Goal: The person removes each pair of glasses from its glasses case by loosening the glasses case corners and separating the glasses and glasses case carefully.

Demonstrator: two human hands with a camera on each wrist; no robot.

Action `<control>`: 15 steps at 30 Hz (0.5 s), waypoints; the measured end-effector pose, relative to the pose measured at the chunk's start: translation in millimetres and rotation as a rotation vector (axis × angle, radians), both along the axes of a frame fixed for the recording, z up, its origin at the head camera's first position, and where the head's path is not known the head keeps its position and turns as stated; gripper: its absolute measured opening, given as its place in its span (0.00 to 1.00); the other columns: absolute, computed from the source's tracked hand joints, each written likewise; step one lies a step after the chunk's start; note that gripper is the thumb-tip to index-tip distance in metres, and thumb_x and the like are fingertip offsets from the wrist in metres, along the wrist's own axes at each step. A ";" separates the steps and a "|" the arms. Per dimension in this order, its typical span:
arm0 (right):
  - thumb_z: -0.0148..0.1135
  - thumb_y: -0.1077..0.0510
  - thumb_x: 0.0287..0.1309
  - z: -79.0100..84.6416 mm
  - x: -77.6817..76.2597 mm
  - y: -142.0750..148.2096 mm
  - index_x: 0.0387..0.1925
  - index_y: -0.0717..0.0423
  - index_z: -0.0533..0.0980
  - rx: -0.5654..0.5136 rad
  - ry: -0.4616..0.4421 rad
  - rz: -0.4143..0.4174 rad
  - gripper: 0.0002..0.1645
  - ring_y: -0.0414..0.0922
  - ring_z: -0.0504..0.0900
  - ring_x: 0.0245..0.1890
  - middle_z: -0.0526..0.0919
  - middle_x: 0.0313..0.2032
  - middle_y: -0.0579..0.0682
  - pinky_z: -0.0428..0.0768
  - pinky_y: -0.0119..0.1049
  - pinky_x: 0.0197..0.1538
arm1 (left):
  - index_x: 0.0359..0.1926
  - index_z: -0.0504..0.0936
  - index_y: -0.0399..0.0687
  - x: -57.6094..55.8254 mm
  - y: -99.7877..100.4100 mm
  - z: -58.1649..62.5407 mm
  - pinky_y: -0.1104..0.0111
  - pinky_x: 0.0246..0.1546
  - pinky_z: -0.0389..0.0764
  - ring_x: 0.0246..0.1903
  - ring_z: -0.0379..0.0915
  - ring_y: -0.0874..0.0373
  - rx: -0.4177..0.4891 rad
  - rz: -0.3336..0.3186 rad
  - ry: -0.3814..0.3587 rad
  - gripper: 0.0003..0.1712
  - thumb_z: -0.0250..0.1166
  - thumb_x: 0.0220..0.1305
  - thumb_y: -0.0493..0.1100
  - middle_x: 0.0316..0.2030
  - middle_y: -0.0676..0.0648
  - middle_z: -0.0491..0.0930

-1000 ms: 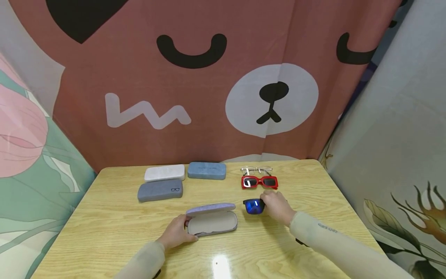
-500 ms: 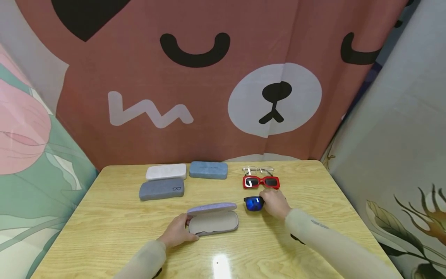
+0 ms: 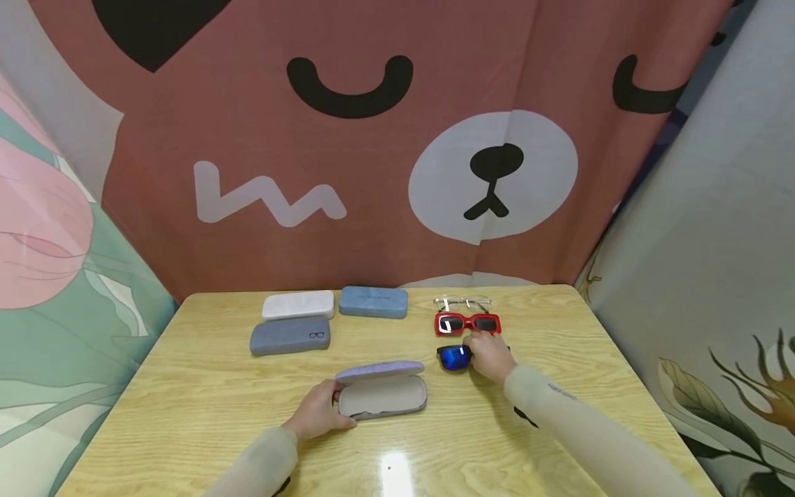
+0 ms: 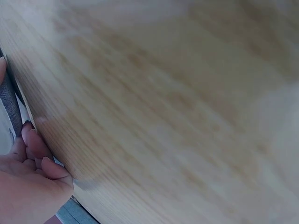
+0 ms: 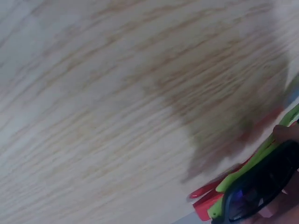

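Observation:
At the left end of an open glasses case (image 3: 382, 395), my left hand (image 3: 317, 411) grips it, thumb at the front and fingers behind. The case has a lilac lid tilted up and a pale lining, with nothing inside. My right hand (image 3: 490, 355) pinches black-framed sunglasses (image 3: 455, 357) with blue lenses, right of the case; the hand covers one lens. In the right wrist view, green temples (image 5: 254, 161) show behind the dark frame. Just behind the right hand lie red sunglasses (image 3: 450, 324). The left wrist view catches my left hand (image 4: 35, 186) beside the case's edge.
Clear glasses (image 3: 462, 303) lie behind the red sunglasses. Toward the table's back left are three shut cases: a white case (image 3: 298, 304), a grey-blue case (image 3: 290, 336) and a blue case (image 3: 373, 302). A bear-print curtain (image 3: 373, 241) hangs behind the wooden table (image 3: 205, 407).
My right hand has shifted slightly away from me with the blue-lensed sunglasses, closer to the red pair. My left hand stays on the open case. The head view has turned a little.

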State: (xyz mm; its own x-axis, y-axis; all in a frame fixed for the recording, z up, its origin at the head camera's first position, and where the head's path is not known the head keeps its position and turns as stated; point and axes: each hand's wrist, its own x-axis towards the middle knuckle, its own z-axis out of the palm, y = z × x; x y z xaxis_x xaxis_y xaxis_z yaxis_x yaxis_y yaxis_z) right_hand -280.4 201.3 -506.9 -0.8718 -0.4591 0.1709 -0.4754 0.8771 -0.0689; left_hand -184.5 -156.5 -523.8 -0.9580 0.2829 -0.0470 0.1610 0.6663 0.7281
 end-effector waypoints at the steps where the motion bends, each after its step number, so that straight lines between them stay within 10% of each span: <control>1: 0.65 0.74 0.41 -0.6 -0.9 0.6 0.31 0.58 0.80 0.000 -0.004 -0.003 0.13 0.54 0.80 0.33 0.82 0.30 0.52 0.76 0.54 0.36 | 0.52 0.74 0.30 0.1 -0.1 -0.1 0.64 0.38 0.72 0.37 0.67 0.56 -0.001 -0.001 0.001 0.39 0.81 0.40 0.42 0.38 0.48 0.74; 15: 0.66 0.71 0.45 -10.9 -5.9 2.5 0.40 0.61 0.79 0.044 0.058 -0.025 0.16 0.57 0.80 0.36 0.84 0.38 0.57 0.77 0.55 0.38 | 0.49 0.75 0.31 0.7 -1.1 -1.0 0.65 0.38 0.71 0.36 0.66 0.56 -0.005 0.004 0.014 0.37 0.82 0.38 0.43 0.36 0.49 0.72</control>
State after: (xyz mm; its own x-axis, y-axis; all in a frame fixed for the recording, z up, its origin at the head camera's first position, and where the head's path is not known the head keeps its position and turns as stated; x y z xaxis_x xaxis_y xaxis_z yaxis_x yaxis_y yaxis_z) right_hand -286.3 203.8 -517.8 -0.8724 -0.4452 0.2018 -0.4551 0.8904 -0.0031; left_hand -183.9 -157.6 -524.8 -0.9596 0.2792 -0.0350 0.1688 0.6706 0.7224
